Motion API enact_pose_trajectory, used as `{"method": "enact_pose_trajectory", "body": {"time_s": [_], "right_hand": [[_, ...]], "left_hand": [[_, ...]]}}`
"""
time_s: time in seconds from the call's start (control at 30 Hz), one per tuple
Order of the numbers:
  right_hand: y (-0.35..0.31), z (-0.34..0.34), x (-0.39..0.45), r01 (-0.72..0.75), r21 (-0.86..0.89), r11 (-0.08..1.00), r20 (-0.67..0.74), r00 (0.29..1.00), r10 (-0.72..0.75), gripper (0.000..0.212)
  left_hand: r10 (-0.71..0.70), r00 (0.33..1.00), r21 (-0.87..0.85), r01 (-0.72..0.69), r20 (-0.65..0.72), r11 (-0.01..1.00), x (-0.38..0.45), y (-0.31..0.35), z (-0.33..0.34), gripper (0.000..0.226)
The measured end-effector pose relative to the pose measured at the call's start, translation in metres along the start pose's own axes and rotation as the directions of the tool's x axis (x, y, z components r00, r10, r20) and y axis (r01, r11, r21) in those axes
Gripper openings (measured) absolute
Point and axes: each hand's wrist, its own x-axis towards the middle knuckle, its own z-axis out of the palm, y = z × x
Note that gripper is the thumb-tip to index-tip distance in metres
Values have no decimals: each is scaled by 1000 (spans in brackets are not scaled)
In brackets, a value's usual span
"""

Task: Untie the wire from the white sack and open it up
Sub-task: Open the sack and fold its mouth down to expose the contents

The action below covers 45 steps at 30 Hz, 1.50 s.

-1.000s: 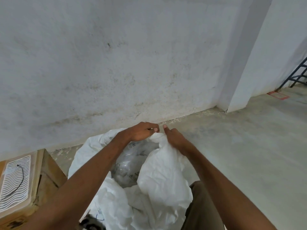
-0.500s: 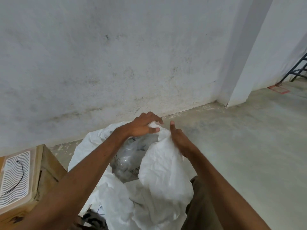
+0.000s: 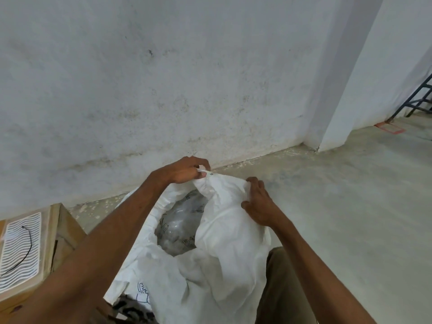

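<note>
- Since the earlier frames, the right hand (image 3: 258, 202) has shifted away from the left hand (image 3: 184, 170), spreading the mouth of the white sack (image 3: 224, 249) wider.
- Left hand: pinches the far rim of the sack between thumb and fingers.
- Right hand: grips a fold of the rim on the right side.
- White sack: stands on the concrete floor (image 3: 350, 206) near the wall (image 3: 163, 90), mouth open, clear plastic contents (image 3: 180, 228) visible inside.
- Black wire (image 3: 24, 251): lies on a striped sheet atop the cardboard box (image 3: 50, 242), apart from the sack.

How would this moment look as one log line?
left hand: pinching sack rim | right hand: gripping sack rim | white sack: mouth open | wire: not seen
</note>
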Motion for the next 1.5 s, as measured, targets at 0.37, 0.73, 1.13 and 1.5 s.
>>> {"method": "enact_pose_trajectory", "body": {"time_s": [0.37,0.73,1.13,1.5], "right_hand": [[-10,21,-15,125,-14,992,-498,860,-115,20],[-29,-7,-27,-400,789,467,305,914,267,31],[-38,20,-19,-44,-75,996,-1,999,44,47],[-46,7,-31,-439,759,482,348,898,270,20]], "left_hand": [[76,992,-16,-78,-96,997,-6,-1,3,30],[50,994,220,-70,93,973,-16,23,17,21],[-16,993,53,9,119,999,13,33,36,20],[142,982,99,-155,126,983,-6,28,49,14]]}}
